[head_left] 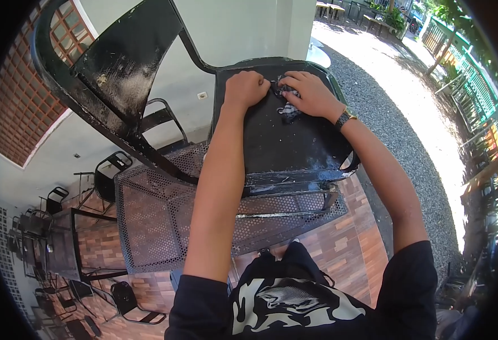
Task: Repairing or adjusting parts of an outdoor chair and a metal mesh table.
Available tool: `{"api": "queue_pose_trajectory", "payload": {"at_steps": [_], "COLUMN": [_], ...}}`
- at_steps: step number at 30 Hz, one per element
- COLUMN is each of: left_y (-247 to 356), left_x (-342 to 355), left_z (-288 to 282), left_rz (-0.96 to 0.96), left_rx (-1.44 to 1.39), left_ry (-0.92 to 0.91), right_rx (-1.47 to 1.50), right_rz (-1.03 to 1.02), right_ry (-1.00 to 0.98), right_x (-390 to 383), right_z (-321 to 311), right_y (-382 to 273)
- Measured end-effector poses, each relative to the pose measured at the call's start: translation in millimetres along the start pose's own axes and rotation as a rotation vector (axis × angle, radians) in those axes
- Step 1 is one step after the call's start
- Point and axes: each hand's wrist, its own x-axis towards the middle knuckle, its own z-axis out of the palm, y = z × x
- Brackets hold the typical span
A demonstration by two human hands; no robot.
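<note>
The crumpled cloth is held on the seat of the black chair under the right hand's bent fingers, apparently for even pressure, while the left hand is curled fist-like nearby, probably for steadying, its contents untellable.

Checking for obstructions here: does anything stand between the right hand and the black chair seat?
Yes: a crumpled dark-and-white material, perhaps cloth or plastic, lies between the right hand and the black chair seat. Nothing else visible stands between them; the left hand is closed in a fist, off to the left.
</note>
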Motion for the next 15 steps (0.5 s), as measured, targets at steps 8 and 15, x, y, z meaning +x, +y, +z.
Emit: {"api": "queue_pose_trajectory", "payload": {"at_steps": [8,15], "left_y": [4,3], "left_x": [-1,-6], "left_z": [5,2], "left_rz": [0.060,0.021], "left_rx": [-0.044,0.011], "left_ry": [0.042,0.009], "right_rx": [-0.058,0.178], "right_rz": [-0.013,-0.193], "right_ry": [0.057,-0.061], "right_x": [19,6], "right_z": [10,-5], "right_y": [17,15]}}
